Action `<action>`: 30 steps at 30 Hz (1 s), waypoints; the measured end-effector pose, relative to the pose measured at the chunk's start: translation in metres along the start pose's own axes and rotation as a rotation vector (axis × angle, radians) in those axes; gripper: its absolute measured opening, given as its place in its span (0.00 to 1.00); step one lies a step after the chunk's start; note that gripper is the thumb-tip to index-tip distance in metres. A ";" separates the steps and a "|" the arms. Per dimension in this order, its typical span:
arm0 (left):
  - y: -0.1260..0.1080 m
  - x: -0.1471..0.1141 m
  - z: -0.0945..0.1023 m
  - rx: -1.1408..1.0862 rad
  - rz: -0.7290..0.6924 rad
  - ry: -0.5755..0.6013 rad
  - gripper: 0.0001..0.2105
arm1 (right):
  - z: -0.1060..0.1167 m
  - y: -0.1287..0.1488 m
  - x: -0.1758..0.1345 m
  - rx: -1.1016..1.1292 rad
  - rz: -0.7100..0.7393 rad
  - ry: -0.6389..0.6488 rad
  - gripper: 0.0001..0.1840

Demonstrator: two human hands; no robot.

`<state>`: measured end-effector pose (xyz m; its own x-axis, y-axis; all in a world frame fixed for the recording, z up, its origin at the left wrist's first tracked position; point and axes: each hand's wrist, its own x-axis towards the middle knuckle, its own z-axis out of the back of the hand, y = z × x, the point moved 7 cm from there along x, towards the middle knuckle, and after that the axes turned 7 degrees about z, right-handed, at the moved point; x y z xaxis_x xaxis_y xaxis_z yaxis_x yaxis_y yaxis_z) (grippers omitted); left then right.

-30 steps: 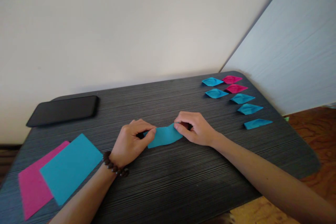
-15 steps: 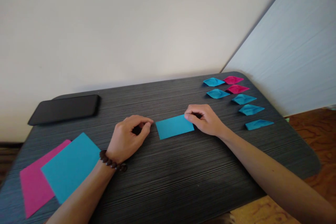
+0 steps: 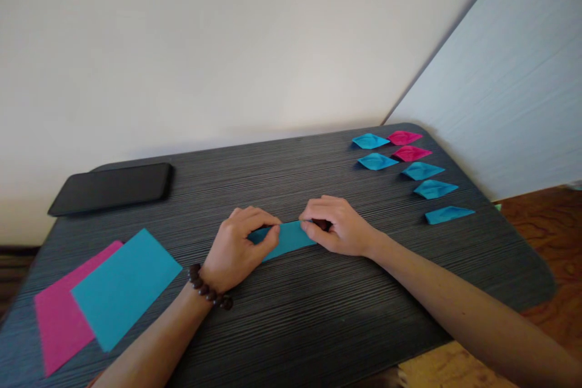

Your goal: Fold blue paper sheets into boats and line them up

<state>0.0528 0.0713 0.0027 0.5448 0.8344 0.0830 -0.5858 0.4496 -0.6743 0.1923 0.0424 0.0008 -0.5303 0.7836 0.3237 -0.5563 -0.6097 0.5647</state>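
A: Where to look for the blue paper (image 3: 289, 239)?
B: On the middle of the worktop (image 3: 273, 321), between left hand (image 3: 236, 248) and right hand (image 3: 342, 225), at both ends partly hidden under the fingers.
A: And how to describe the grip?
B: Closed on the paper, left and right alike: pinched near the far edge between thumb and finger.
A: Why held in this manner?
B: Probably to keep the edge straight and the pressure equal on both sides. Impossible to tell the layers below the fingers.
A: And why so far right with the folded shapes (image 3: 435, 188)?
B: Seven in total, blue and pink, perhaps put there to stay safe from the elbows. At left, blue sheet (image 3: 127, 291) over part of pink sheet (image 3: 63, 315), likely for easy reach; farther back, phone (image 3: 111, 190), well apart from both hands.
A: What different from half a second ago?
B: Seen then as a wide rectangle, held only at the right, with left hand just beside. Seen now as a narrower band, nearer, pinched from both sides. Among shapes, sheets and phone, no change to notice.
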 end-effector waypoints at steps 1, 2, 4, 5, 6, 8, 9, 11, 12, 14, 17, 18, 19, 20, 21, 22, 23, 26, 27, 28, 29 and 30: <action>0.002 0.000 0.001 0.000 0.012 -0.004 0.05 | 0.001 -0.001 0.000 0.001 0.004 0.002 0.08; 0.003 0.000 0.002 0.001 0.023 -0.009 0.05 | 0.002 -0.003 -0.001 0.004 0.004 0.002 0.08; 0.006 0.001 0.004 0.003 0.037 -0.016 0.05 | 0.005 -0.007 -0.002 0.008 -0.008 -0.003 0.09; 0.007 0.001 0.005 0.008 0.038 -0.016 0.06 | 0.006 -0.009 -0.002 0.010 -0.019 -0.006 0.09; 0.007 0.001 0.005 0.018 0.036 -0.014 0.06 | 0.008 -0.011 -0.002 0.008 -0.035 -0.014 0.09; 0.007 0.002 0.003 0.053 0.021 -0.005 0.06 | 0.009 -0.014 -0.002 0.000 -0.084 -0.052 0.08; 0.007 0.001 0.002 0.074 0.012 0.000 0.06 | 0.010 -0.017 -0.003 -0.006 -0.120 -0.083 0.08; 0.007 0.001 -0.002 0.115 -0.011 0.008 0.06 | 0.010 -0.021 -0.004 -0.021 -0.207 -0.148 0.08; 0.006 0.001 -0.003 0.132 -0.034 0.006 0.08 | 0.010 -0.023 -0.005 -0.031 -0.244 -0.172 0.08; 0.003 -0.001 -0.005 0.169 -0.108 -0.013 0.12 | 0.008 -0.024 -0.007 -0.065 -0.283 -0.193 0.07; 0.000 -0.004 -0.008 0.254 -0.217 -0.031 0.14 | 0.007 -0.021 -0.010 -0.123 -0.248 -0.195 0.06; 0.000 -0.004 -0.008 0.284 -0.232 -0.031 0.15 | 0.007 -0.019 -0.011 -0.134 -0.226 -0.192 0.07; 0.001 -0.004 -0.009 0.311 -0.235 -0.031 0.16 | 0.006 -0.018 -0.012 -0.143 -0.202 -0.187 0.08; 0.001 -0.005 -0.009 0.332 -0.236 -0.032 0.16 | 0.006 -0.016 -0.013 -0.148 -0.179 -0.179 0.09; 0.001 -0.005 -0.008 0.350 -0.238 -0.033 0.17 | 0.005 -0.014 -0.013 -0.154 -0.157 -0.168 0.11; 0.001 -0.005 -0.008 0.365 -0.243 -0.032 0.16 | 0.005 -0.012 -0.014 -0.161 -0.136 -0.157 0.12; 0.000 -0.006 -0.009 0.379 -0.252 -0.027 0.16 | 0.004 -0.010 -0.015 -0.166 -0.116 -0.145 0.14; -0.002 -0.008 -0.012 0.426 -0.289 -0.005 0.14 | 0.002 -0.005 -0.017 -0.165 -0.068 -0.127 0.16; -0.003 -0.009 -0.013 0.444 -0.298 -0.003 0.14 | 0.002 -0.004 -0.018 -0.157 -0.055 -0.128 0.16; -0.005 -0.010 -0.014 0.462 -0.305 -0.002 0.14 | 0.003 -0.003 -0.020 -0.146 -0.048 -0.132 0.17; -0.006 -0.011 -0.015 0.479 -0.312 -0.005 0.14 | 0.004 -0.002 -0.021 -0.132 -0.048 -0.140 0.17; -0.008 -0.012 -0.016 0.493 -0.318 -0.008 0.14 | 0.005 -0.001 -0.023 -0.114 -0.058 -0.154 0.18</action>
<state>0.0607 0.0530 -0.0044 0.7364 0.6355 0.2323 -0.6051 0.7721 -0.1942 0.2086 0.0258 -0.0037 -0.3962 0.8215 0.4101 -0.6567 -0.5657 0.4987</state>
